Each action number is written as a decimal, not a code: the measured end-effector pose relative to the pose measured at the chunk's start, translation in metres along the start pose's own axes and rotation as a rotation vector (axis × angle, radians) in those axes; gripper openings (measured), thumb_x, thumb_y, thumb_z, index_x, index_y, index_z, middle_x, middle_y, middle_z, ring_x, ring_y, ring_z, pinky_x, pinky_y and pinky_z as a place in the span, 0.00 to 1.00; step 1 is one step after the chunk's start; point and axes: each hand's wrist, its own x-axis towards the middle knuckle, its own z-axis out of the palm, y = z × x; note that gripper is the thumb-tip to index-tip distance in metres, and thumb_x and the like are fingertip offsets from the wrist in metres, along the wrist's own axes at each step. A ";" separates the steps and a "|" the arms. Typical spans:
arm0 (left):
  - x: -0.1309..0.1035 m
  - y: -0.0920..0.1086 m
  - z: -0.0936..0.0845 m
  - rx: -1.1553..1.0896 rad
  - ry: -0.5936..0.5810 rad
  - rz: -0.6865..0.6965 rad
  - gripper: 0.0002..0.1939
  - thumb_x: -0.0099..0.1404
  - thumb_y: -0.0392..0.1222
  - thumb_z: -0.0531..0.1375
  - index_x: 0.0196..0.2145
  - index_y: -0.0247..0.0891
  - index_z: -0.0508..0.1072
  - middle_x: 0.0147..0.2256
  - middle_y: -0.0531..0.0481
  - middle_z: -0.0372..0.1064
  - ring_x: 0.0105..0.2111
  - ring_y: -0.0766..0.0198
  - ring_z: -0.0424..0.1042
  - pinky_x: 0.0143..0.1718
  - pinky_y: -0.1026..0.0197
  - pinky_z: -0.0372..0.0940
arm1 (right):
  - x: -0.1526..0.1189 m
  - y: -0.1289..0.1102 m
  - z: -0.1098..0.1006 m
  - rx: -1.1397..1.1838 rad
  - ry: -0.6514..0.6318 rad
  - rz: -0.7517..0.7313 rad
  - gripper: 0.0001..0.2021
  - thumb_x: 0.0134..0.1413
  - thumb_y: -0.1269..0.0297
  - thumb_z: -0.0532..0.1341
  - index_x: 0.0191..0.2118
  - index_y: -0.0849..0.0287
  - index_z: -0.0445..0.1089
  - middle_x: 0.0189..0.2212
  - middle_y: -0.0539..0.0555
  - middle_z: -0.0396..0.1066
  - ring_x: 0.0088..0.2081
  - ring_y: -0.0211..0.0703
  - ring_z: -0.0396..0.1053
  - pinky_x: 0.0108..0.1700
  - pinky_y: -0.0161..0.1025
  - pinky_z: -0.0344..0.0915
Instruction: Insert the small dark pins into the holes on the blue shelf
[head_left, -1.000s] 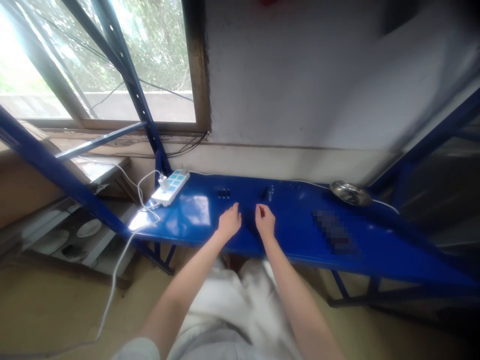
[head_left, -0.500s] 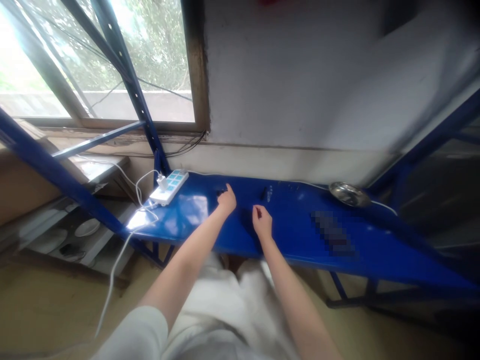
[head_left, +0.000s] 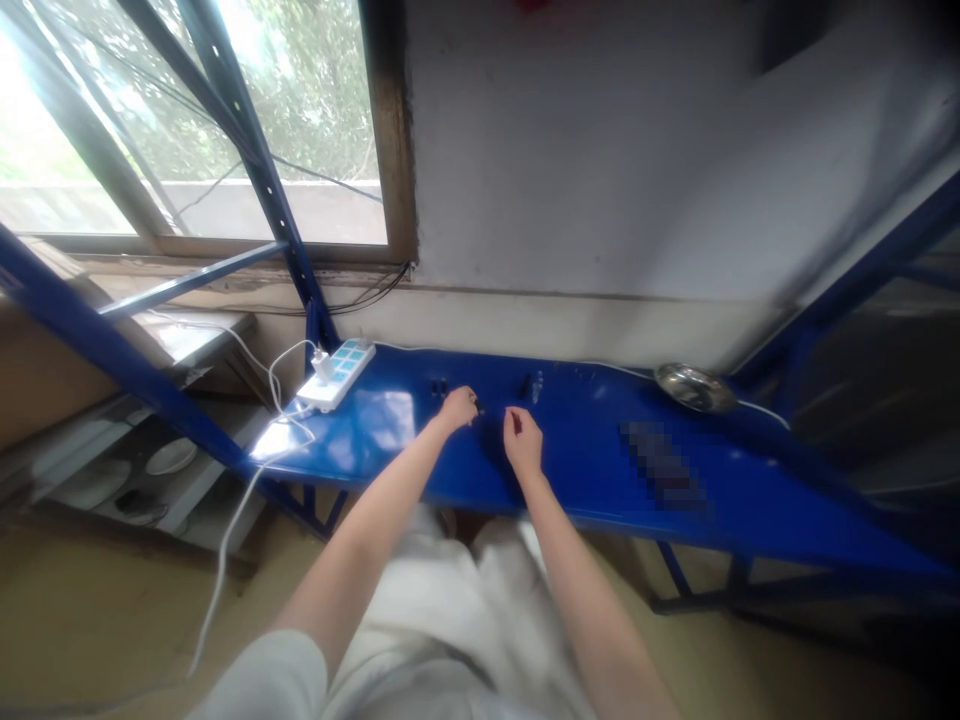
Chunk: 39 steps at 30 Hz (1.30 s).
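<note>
My left hand is closed in a pinch just above the blue table, with a tiny dark piece showing at its fingertips. To its right, my right hand is curled with thumb and fingers together; whatever it may hold is hidden. Two small black pieces stand behind my left hand. Beyond my right hand lie a short black piece and a few small clear pieces. All of these are too small to name.
A white power strip with a plugged-in cable lies at the table's left end. Toward the back right sits a shiny metal bowl. A blurred-out dark object lies nearer. Blue frame posts rise at the left by the window.
My left hand has drawn back from the small black pieces and moved right toward my right hand, its extended finger now folded into a pinch. My right hand has barely moved.
</note>
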 end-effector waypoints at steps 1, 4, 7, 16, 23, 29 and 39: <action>-0.005 0.000 0.000 -0.059 -0.014 0.024 0.13 0.63 0.32 0.47 0.41 0.31 0.67 0.32 0.41 0.72 0.22 0.66 0.71 0.26 0.65 0.64 | 0.001 -0.002 0.000 -0.002 0.003 0.023 0.18 0.55 0.54 0.48 0.39 0.60 0.68 0.38 0.60 0.71 0.39 0.46 0.68 0.42 0.42 0.63; -0.024 0.004 0.000 -0.388 -0.015 0.106 0.13 0.65 0.34 0.44 0.42 0.32 0.65 0.34 0.44 0.72 0.18 0.73 0.67 0.20 0.70 0.59 | 0.004 -0.012 0.000 0.031 -0.037 0.157 0.21 0.55 0.48 0.45 0.33 0.59 0.66 0.30 0.57 0.71 0.32 0.44 0.67 0.35 0.40 0.62; -0.044 0.009 -0.002 -0.632 -0.003 0.170 0.11 0.65 0.36 0.47 0.42 0.33 0.65 0.32 0.45 0.71 0.17 0.75 0.65 0.18 0.72 0.56 | 0.004 -0.029 -0.001 0.152 -0.077 0.216 0.24 0.55 0.44 0.43 0.25 0.57 0.62 0.21 0.51 0.66 0.24 0.40 0.63 0.29 0.36 0.59; -0.085 0.020 -0.021 -0.685 0.077 0.282 0.13 0.64 0.45 0.50 0.42 0.35 0.64 0.33 0.48 0.71 0.16 0.75 0.66 0.19 0.71 0.57 | -0.003 -0.082 -0.018 0.309 -0.096 0.108 0.22 0.54 0.44 0.47 0.21 0.56 0.57 0.16 0.46 0.57 0.21 0.35 0.55 0.24 0.32 0.54; -0.092 0.025 -0.021 -0.704 0.158 0.289 0.15 0.64 0.49 0.50 0.41 0.35 0.65 0.25 0.52 0.67 0.15 0.74 0.65 0.17 0.70 0.56 | -0.007 -0.098 -0.025 0.286 -0.001 0.050 0.19 0.54 0.47 0.49 0.23 0.57 0.60 0.20 0.47 0.61 0.23 0.35 0.57 0.26 0.32 0.55; -0.092 0.026 -0.021 -0.723 0.220 0.251 0.15 0.62 0.49 0.51 0.36 0.34 0.65 0.21 0.55 0.64 0.14 0.74 0.62 0.17 0.70 0.56 | -0.009 -0.099 -0.026 0.260 -0.016 0.036 0.18 0.55 0.49 0.49 0.24 0.57 0.61 0.21 0.48 0.63 0.24 0.36 0.59 0.27 0.32 0.55; -0.091 0.023 -0.021 -0.787 0.327 0.212 0.17 0.60 0.53 0.53 0.29 0.34 0.65 0.20 0.55 0.64 0.13 0.75 0.60 0.16 0.70 0.55 | -0.010 -0.094 -0.024 0.243 -0.027 0.013 0.18 0.55 0.49 0.49 0.28 0.59 0.63 0.23 0.49 0.64 0.26 0.36 0.60 0.29 0.33 0.57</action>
